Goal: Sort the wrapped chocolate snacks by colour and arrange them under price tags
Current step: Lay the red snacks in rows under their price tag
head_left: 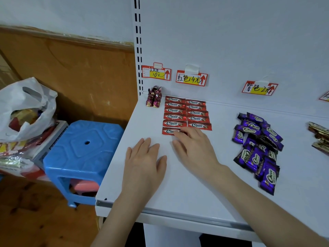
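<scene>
Several red Choco bars [187, 113] lie in two neat columns on the white shelf [178, 189], below the red price tag [192, 79]. My right hand [194, 147] lies flat with straight fingers, its fingertips touching the nearest red bar [169, 131] in the left column. My left hand [144, 159] rests flat on the shelf beside it, holding nothing. A loose heap of purple Choco bars [258, 148] sits to the right, below the purple price tag [260, 88]. Small maroon foil sweets [154, 97] stand under the leftmost tag [156, 73].
Gold-wrapped bars [319, 138] lie at the shelf's right edge under a partly seen tag [324, 97]. Left of the shelf stand a blue plastic stool [83, 154] and a white plastic bag [26, 107] of snacks on a box. The shelf's front edge runs below my forearms.
</scene>
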